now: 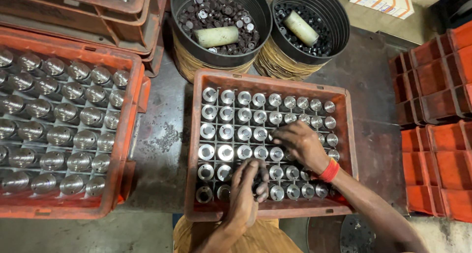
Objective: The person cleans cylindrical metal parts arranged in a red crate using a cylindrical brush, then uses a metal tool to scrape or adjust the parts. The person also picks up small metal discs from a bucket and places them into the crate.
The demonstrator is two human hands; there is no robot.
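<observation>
Metal cylinders (244,133), shiny and stood on end in a grid of dividers, fill the red crate (269,84) at the middle of the view, and both hands are down among them. Far left, a second red crate (129,135) holds larger polished metal pieces (59,135) in rows; its right wall stands apart from the middle crate, with a strip of dark, stained tabletop (160,149) open between them. The left hand (244,196) lies over the near rows by the crate's front wall, fingers curled down onto the cylinders; whether it grips one I cannot tell. The right hand (301,144), with a red band (329,171) at the wrist, rests on the rows toward the crate's right side, fingers bent over the tops, its hold likewise hidden. Behind the crate, touching its back edge, stand two black round tubs (221,22) of small dark parts, each with a pale cylinder lying on top. At the right edge, stacked empty red crates (435,135) sit well apart across bare tabletop.
</observation>
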